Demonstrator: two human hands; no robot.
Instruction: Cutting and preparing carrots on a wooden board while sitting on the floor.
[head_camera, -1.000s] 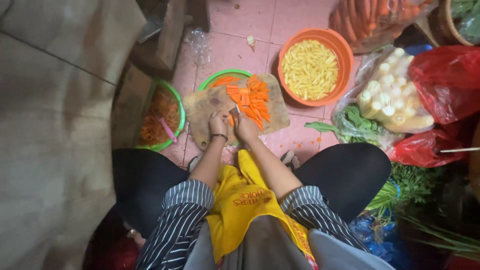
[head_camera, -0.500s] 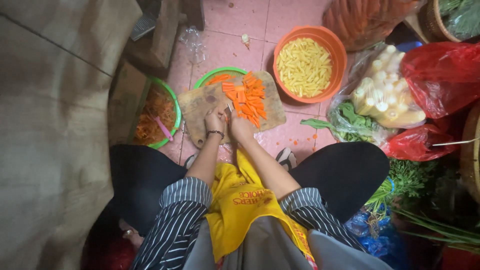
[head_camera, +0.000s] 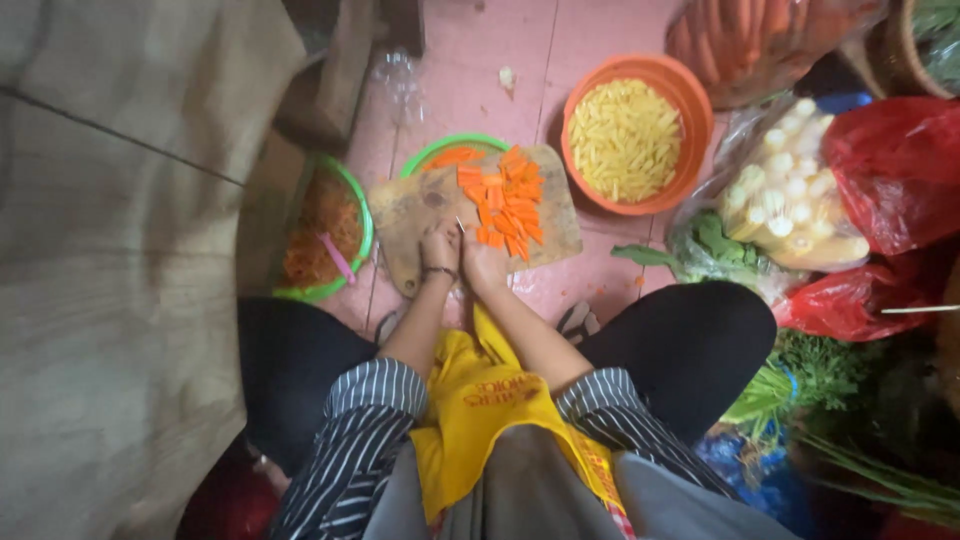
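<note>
Left hand (head_camera: 438, 245): grip clenched at frame centre, contents unclear.
Right hand (head_camera: 482, 262): grip state unclear, beside it.
Carrot sticks (head_camera: 505, 200): heaped on cutting board (head_camera: 415, 215), just above hands.

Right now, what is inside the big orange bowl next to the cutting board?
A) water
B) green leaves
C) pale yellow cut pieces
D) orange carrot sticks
C: the orange bowl is filled with pale yellow cut pieces, while the orange carrot sticks lie on the wooden cutting board, just in front of the left hand and the right hand.
</note>
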